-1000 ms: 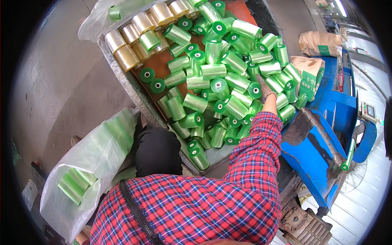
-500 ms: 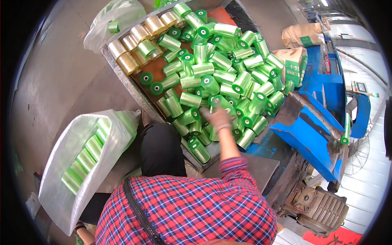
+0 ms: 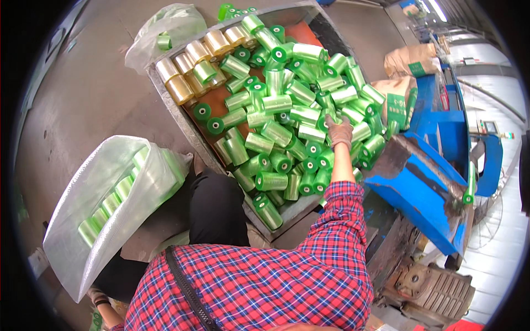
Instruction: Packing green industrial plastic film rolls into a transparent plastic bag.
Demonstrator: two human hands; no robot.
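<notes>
My right hand [image 3: 339,133], in a thin glove, reaches into a pile of green film rolls [image 3: 276,132]. Its fingers are apart and touch rolls on the right side of the pile; no roll is plainly gripped. At the lower left, my left hand [image 3: 97,294] is beside the lower end of a translucent plastic bag [image 3: 118,151], partly hidden and with its fingers unclear. Several green rolls [image 3: 112,203] lie in a row inside that bag. The loose pile fills much of a large grey-edged bin [image 3: 187,132], with gold-coloured rolls [image 3: 179,89] stacked at its far left.
Another translucent bag [image 3: 160,27] stands beyond the bin's left edge. To the right are a blue machine chute [image 3: 417,190], brown paper sacks [image 3: 409,59] and a motor housing [image 3: 433,284]. My knee [image 3: 218,207] is against the bin's near left side.
My right hand has moved right and farther over the pile. Some rolls near the bin's near end have shifted. The left hand shows a little more beside the bag.
</notes>
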